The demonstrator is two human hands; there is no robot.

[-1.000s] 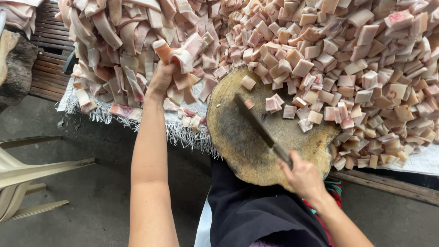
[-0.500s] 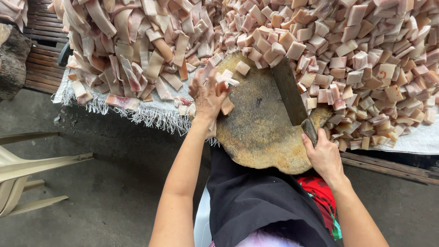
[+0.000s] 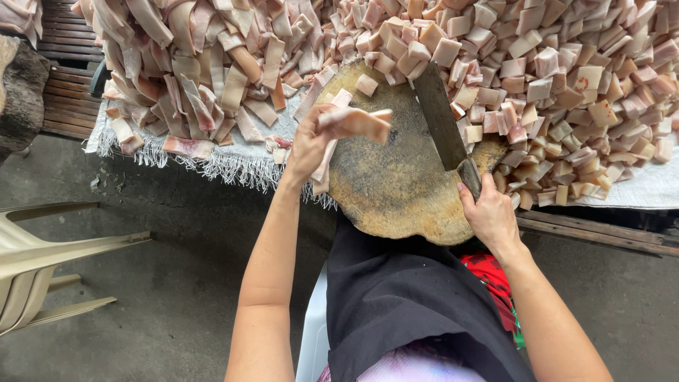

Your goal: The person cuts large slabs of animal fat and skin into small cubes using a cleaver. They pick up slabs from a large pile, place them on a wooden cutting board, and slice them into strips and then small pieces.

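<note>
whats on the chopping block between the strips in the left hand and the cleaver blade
In the head view, only bare wood of the round chopping block lies between the meat strips and the cleaver.

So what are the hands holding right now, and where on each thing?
The left hand grips long meat strips near their middle, over the chopping block. The right hand holds the cleaver by its handle.

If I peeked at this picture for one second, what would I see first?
Probably the huge heap of pale pink meat cubes filling the top right, with a heap of long meat strips at the top left. In the middle sits a round wooden chopping block, where the right hand holds a cleaver and the left hand grips a few strips.
</note>
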